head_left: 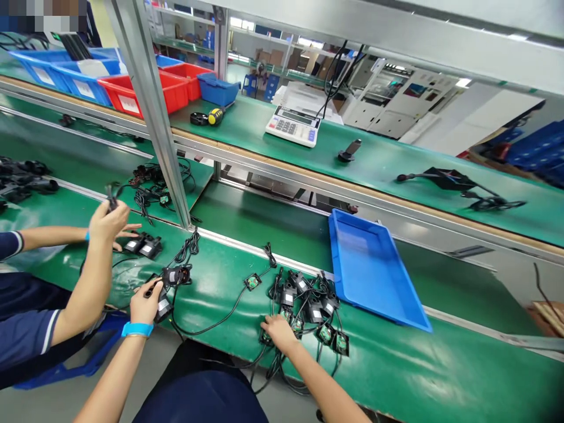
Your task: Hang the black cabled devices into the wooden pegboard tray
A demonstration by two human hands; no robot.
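Note:
My left hand (146,301), with a blue wristband, is closed round a small black module (164,305) with a white label, at the near edge of the green bench (396,364). A second black module (176,274) lies just beyond it, its cable trailing right to a small square board (252,282). My right hand (277,330) rests, fingers curled, on the near left side of a heap of black modules and cables (308,302); what it grips is hidden. To the left, a co-worker's raised hand (108,220) pinches a small black part.
A shallow blue tray (374,270) lies tilted right of the heap. A metal post (152,111) rises from the bench. On the upper shelf are a calculator (293,125), a yellow-handled screwdriver (215,116), red bins (171,88) and blue bins (66,73).

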